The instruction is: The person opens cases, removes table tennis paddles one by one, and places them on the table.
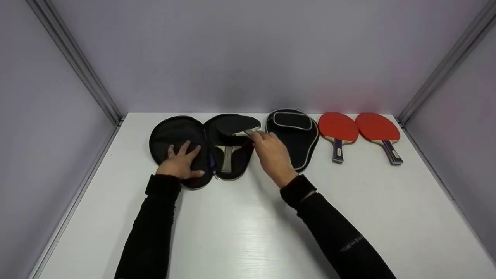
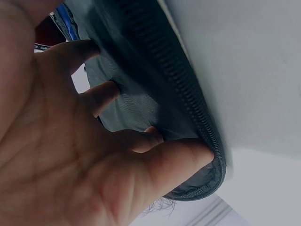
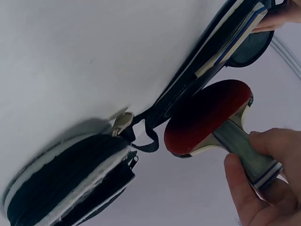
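Note:
A black zippered paddle case (image 1: 170, 131) lies unfolded on the left part of the table. My left hand (image 1: 180, 162) rests on its left half, fingers spread; the left wrist view shows the thumb at the zipper edge (image 2: 207, 127). In the case's right half lies a table tennis paddle (image 1: 228, 159), handle toward me. With my right hand (image 1: 273, 155) I grip a second paddle (image 1: 237, 123) by its handle, tilted above the first one. Its black face shows in the head view, its red face (image 3: 211, 117) in the right wrist view.
Right of the unfolded case lies another black case (image 1: 294, 143) with grey piping and a small pocket. Two red paddles, one nearer (image 1: 338, 128) and one farther right (image 1: 378, 127), lie face up on the white table (image 1: 248, 232). Walls enclose the back and sides.

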A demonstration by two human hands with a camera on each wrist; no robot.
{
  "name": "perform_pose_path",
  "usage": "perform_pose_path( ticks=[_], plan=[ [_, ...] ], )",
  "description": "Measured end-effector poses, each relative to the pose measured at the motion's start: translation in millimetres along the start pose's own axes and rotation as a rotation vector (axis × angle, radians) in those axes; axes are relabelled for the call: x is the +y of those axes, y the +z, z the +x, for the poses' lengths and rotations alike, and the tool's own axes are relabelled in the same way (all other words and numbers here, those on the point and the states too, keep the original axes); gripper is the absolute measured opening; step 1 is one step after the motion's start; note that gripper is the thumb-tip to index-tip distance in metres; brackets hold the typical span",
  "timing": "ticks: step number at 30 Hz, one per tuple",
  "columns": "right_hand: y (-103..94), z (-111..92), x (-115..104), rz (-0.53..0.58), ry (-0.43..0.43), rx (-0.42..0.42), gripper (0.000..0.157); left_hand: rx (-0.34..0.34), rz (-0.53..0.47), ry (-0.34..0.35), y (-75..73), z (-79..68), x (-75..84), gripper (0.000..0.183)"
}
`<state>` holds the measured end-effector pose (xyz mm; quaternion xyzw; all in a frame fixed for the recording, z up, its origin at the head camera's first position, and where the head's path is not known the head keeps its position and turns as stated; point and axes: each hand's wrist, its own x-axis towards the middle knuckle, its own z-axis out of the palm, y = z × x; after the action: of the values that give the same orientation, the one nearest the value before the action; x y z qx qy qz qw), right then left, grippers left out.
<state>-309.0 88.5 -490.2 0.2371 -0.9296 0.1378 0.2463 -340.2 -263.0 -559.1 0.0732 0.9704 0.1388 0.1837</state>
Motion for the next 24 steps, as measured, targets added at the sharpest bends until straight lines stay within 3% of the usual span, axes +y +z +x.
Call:
perform_pose_path(
  ticks=[9, 17, 24],
  plan=[
    [-8.8, 2.2, 15.2, 0.079, 0.019, 0.057, 0.024, -0.005, -0.014, -0.001, 1.5, 3.0, -2.2, 0.104],
    [-23.7, -3.7, 27.6, 0.178, 0.047, 0.013, 0.031, -0.012, -0.020, 0.003, 1.4, 5.7, -3.4, 0.105],
    [-32.9, -12.5, 36.1, 0.237, 0.032, 0.110, 0.027, -0.015, -0.027, -0.004, 1.1, 4.4, -1.0, 0.105]
  ],
)
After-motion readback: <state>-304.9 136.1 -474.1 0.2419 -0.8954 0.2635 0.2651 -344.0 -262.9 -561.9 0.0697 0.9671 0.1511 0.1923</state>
